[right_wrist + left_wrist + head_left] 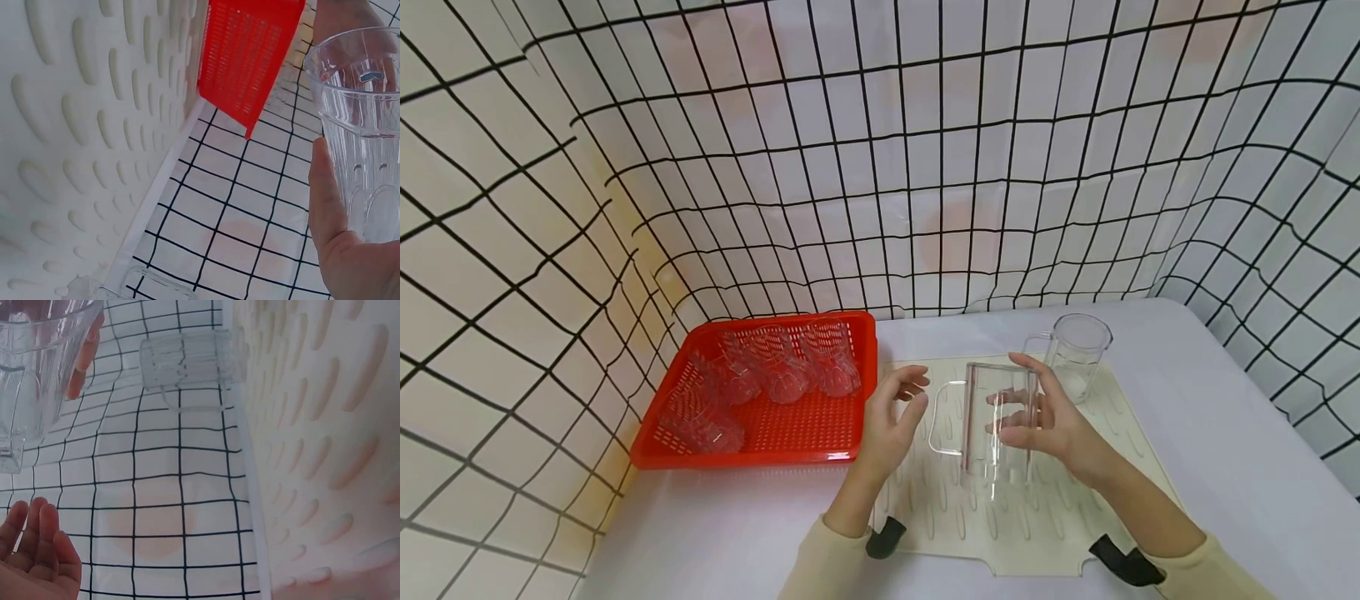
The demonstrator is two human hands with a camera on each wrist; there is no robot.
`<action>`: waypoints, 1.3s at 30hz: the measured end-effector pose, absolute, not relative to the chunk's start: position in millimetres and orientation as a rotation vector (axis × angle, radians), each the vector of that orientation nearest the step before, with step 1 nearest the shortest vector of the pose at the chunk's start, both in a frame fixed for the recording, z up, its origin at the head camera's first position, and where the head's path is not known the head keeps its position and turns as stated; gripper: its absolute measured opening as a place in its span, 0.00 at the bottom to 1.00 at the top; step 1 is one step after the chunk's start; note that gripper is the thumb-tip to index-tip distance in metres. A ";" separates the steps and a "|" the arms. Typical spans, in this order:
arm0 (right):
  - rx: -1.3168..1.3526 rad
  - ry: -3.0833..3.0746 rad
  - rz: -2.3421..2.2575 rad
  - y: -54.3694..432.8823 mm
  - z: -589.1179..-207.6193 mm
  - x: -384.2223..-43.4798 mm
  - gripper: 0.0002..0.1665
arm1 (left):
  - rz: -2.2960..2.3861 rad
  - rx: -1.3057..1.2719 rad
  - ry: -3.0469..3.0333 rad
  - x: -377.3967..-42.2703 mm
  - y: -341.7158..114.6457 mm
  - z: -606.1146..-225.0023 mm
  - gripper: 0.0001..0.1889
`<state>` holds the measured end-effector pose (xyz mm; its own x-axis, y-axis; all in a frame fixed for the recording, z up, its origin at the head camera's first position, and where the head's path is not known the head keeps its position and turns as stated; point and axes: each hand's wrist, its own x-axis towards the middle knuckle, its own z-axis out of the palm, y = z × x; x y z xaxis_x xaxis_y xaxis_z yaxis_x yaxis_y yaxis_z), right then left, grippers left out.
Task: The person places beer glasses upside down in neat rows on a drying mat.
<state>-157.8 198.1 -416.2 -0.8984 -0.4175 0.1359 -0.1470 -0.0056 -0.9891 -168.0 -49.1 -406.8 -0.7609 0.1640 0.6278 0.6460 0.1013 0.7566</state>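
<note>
My right hand (1052, 417) grips a clear mug (981, 425) by its side, above a cream drying mat (947, 508). The mug's handle (946, 417) points left, toward my left hand (891, 425). That hand is apart from the mug, its fingers loosely bent with nothing in them. In the right wrist view the thumb (328, 194) lies along the mug's wall. A second clear mug (1078, 358) stands on the mat behind my right hand, its handle also turned left.
A red plastic basket (797, 457) stands at the left, with several clear mugs (786, 379) lying in it. White cloth covers the table (722, 533). A black wire grid (940, 167) rises behind and along both sides.
</note>
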 end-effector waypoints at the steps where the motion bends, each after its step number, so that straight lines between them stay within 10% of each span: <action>1: -0.601 2.077 -2.008 197.8 -416.0 -157.1 0.54 | -1.709 -0.786 -2.010 -167.6 -48.9 -406.3 0.14; 39: -0.651 2.572 -1.818 190.7 -414.6 -148.9 0.68 | -1.729 -0.844 -2.037 -165.5 -42.7 -404.6 0.15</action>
<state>-148.9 190.7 -414.6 -0.9155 -0.2806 0.2883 -0.3654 0.2800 -0.8877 -165.5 -42.7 -404.6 -0.7666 0.2198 0.6034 0.6311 0.0843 0.7711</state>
